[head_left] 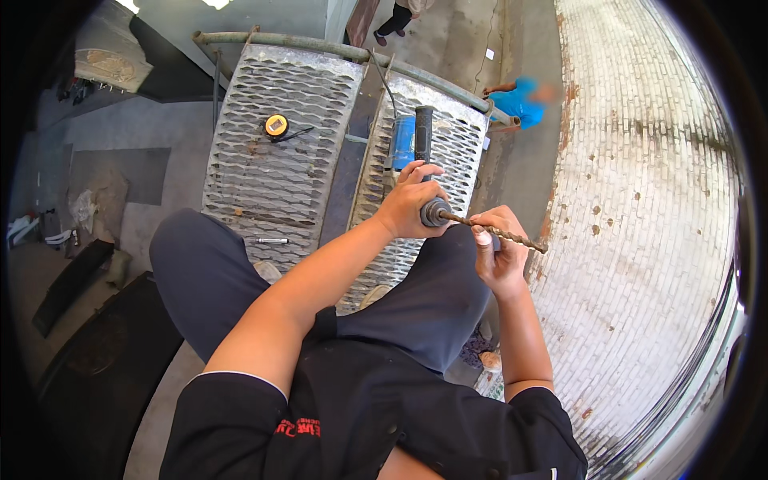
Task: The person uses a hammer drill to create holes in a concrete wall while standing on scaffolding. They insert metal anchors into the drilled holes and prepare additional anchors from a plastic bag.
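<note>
A blue power drill (403, 146) with a black side handle (423, 132) rests on the right-hand metal plank, in front of me. My left hand (412, 200) is closed around the drill's front end, beside its black chuck (434, 212). From the chuck a long, brownish spiral drill bit (528, 242) points to the right and slightly toward me. My right hand (504, 252) pinches this bit along its length, thumb on the near side. The bit's tip sticks out past my fingers. Part of the drill body is hidden behind my left hand and the handle.
Two perforated metal planks (276, 88) bear a yellow tape measure (276, 126) and a marker pen (273, 241). A metal rail (320, 48) crosses their far end. A white brick wall (640, 200) rises at right. A person in blue (516, 104) is on the ground below.
</note>
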A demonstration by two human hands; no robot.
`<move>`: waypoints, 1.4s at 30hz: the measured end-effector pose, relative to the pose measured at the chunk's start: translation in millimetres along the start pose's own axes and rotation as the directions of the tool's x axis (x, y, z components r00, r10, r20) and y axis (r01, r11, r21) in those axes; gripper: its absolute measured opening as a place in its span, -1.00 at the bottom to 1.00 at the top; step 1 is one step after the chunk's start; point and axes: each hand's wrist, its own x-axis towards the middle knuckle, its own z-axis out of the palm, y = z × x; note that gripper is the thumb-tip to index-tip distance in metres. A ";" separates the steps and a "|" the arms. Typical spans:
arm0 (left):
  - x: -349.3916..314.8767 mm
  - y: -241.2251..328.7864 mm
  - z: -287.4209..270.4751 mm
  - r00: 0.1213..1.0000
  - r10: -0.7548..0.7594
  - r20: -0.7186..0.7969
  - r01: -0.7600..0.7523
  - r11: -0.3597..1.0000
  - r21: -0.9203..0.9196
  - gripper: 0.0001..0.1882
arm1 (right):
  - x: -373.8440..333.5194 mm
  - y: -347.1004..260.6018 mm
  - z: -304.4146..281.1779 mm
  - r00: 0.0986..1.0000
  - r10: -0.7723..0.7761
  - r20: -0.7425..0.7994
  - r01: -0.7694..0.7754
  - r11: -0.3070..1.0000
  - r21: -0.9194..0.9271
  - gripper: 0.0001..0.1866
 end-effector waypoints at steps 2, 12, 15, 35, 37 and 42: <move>-0.1 -0.3 -0.7 1.000 0.001 -0.002 -0.001 1.000 0.002 -0.60 | 2.1 -0.8 -1.3 1.000 0.009 0.024 -0.009 1.000 0.010 -0.81; -2.4 -6.5 2.5 0.998 0.053 -0.039 -0.052 0.999 0.010 -0.60 | -4.1 23.6 44.0 0.984 0.083 0.155 -0.050 0.976 -0.211 -0.58; -2.6 -6.4 1.7 0.999 0.032 -0.037 -0.033 0.999 -0.016 -0.64 | -3.3 28.1 45.3 0.991 0.087 0.106 -0.070 0.985 -0.161 -0.61; 1.1 -4.5 10.9 0.999 0.022 -0.023 -0.022 1.000 0.008 -0.63 | -11.8 36.4 44.4 0.995 0.090 0.053 -0.079 0.979 -0.187 -0.59; 0.3 -4.8 11.8 0.999 0.025 -0.026 -0.024 1.000 0.009 -0.62 | -12.8 36.4 42.2 0.992 0.111 0.065 -0.097 0.977 -0.192 -0.57; -1.3 -5.9 10.8 0.999 0.032 -0.043 -0.032 0.999 0.003 -0.60 | -14.6 35.4 40.4 0.985 0.144 0.090 -0.128 0.978 -0.164 -0.57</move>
